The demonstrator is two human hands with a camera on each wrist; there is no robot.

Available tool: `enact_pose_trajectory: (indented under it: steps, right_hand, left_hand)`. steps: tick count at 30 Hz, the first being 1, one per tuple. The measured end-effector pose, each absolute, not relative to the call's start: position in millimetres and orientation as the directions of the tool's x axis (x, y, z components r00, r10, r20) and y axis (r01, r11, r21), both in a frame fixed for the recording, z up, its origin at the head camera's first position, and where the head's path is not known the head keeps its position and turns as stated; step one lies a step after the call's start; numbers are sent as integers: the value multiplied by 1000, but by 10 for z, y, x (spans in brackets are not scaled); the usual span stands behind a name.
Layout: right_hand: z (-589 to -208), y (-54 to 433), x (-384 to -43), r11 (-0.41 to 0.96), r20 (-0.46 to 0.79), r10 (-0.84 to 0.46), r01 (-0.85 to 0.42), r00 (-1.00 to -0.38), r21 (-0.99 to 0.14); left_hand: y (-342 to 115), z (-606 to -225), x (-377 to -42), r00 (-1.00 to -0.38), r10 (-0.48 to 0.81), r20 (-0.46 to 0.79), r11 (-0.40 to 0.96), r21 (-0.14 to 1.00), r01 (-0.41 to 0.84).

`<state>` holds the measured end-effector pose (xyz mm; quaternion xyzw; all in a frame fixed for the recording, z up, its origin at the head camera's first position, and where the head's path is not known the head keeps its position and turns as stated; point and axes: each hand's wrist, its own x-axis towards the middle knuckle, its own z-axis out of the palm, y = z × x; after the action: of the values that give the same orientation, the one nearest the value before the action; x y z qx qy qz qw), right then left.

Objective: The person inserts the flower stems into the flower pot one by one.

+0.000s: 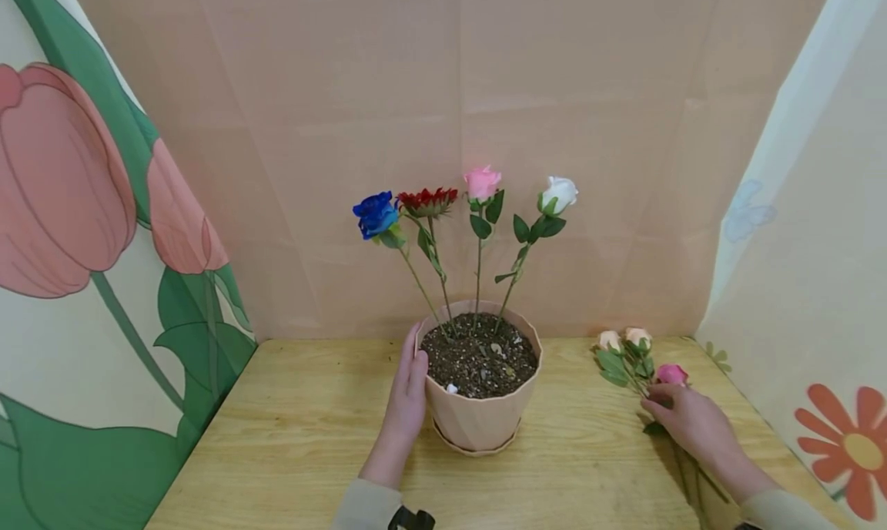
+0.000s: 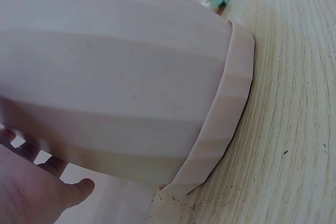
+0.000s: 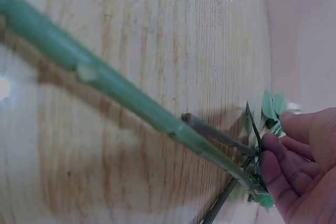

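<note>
Leftmost, a person's left hand [image 1: 405,391] reaches up with its fingers extended along the side of a pale pink, faceted flowerpot [image 1: 478,424], the grip wide and flat. Dark soil [image 1: 485,364] inside holds four upright stems: a blue rose [image 1: 376,216], a red many-petalled flower [image 1: 427,201], a light pink rose [image 1: 482,183] and a white rose [image 1: 560,194]. Rightward, beside two pale peach roses [image 1: 638,338] lying on the wooden table [image 1: 291,422], the right hand [image 1: 693,430] bends palm-down over a deep pink rose's [image 1: 672,374] stem, fingertips close together, though whether they pinch it I cannot tell.

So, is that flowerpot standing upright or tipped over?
Upright: the flowerpot stands base-down on its saucer, opening upward, with dark soil inside.
</note>
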<state>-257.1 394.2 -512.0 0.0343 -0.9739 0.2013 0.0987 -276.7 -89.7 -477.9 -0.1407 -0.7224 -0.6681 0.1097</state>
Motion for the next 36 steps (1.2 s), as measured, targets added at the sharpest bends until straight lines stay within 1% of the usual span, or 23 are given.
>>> enact_pose_trajectory:
  steps: [4,9,17,23,29,36]
  right_hand:
    - [-5106,3907,-2565,912,186,-31,-104,-982,-397]
    - [-5096,3829,-2561,901,208,-46,-131,-977,-413]
    - [-5117,3718,-2592,906,189,-49,-123,-981,-404]
    - [-5121,3598,-2610,904,218,-57,-143,-974,-404]
    - [-5142,3513,-2638,913,206,-43,-122,-978,-388]
    - [-5166,3461,-2684,926,187,-61,-125,-980,-356]
  left_hand:
    - [-899,-4774,-2761,-940,51,338,74,937,341]
    - [-899,-4768,-2758,-938,51,344,81,934,347]
    - [-901,-4775,-2764,-936,52,349,83,932,352]
    - [-902,-4777,-2762,-936,58,346,73,934,350]
    - [-902,-4783,-2767,-934,62,353,77,931,357]
    - [-903,-4779,-2771,-934,61,351,75,932,355]
